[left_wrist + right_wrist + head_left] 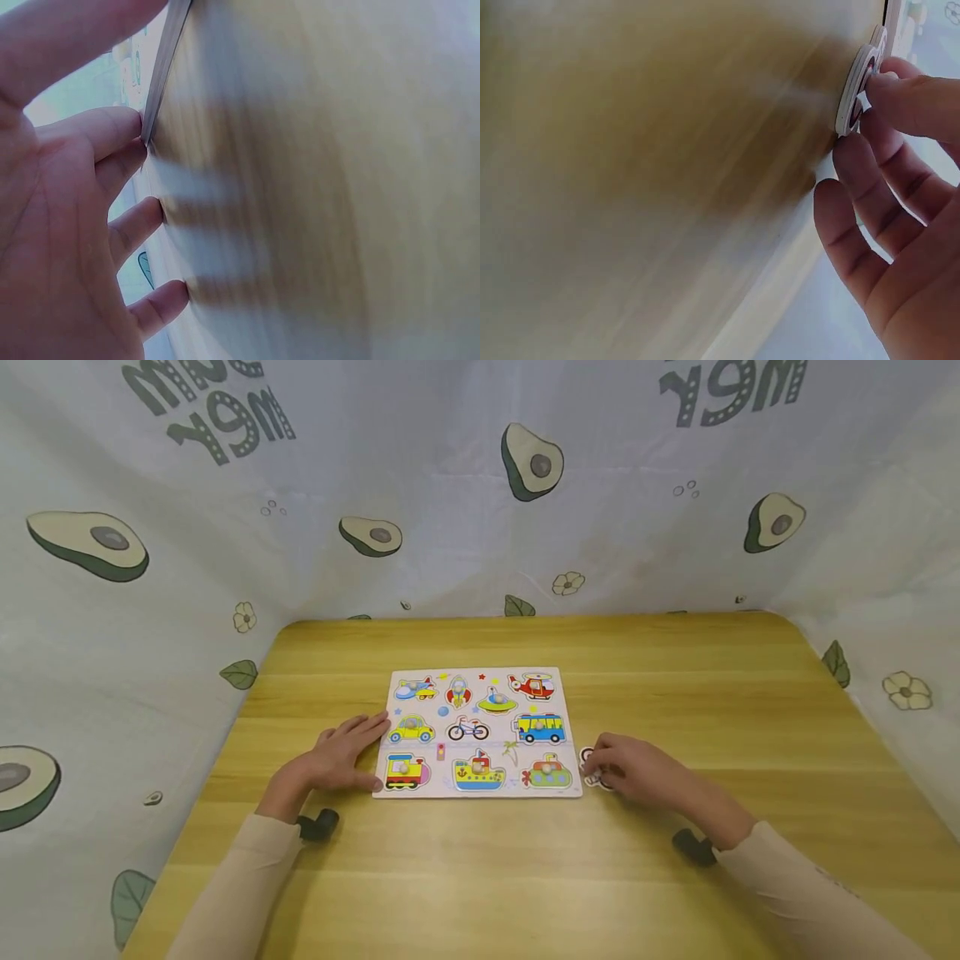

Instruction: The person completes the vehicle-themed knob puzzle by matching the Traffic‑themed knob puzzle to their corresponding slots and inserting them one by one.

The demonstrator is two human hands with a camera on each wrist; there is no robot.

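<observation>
A wooden puzzle board [450, 752] with knobbed vehicle pieces lies flat on the table. My left hand [343, 753] rests at the board's left edge with fingers spread; in the left wrist view the thumb and index finger of that hand [67, 195] reach the board's edge [161, 79]. Just off the board's right side, my right hand [637, 768] pinches a bicycle puzzle piece [587, 758], mostly covered by the fingers. Up close, the right hand [900, 172] has thumb and fingers on this thin piece [847, 109] with rounded, wheel-like ends. A bicycle picture [468, 728] without a visible knob shows mid-board.
The wooden table [480, 877] extends around the board on all sides. Behind and beside it hangs a pale curtain [442, 468] printed with avocados, flowers and leaves. Black wrist cameras [318, 824] sit below both wrists.
</observation>
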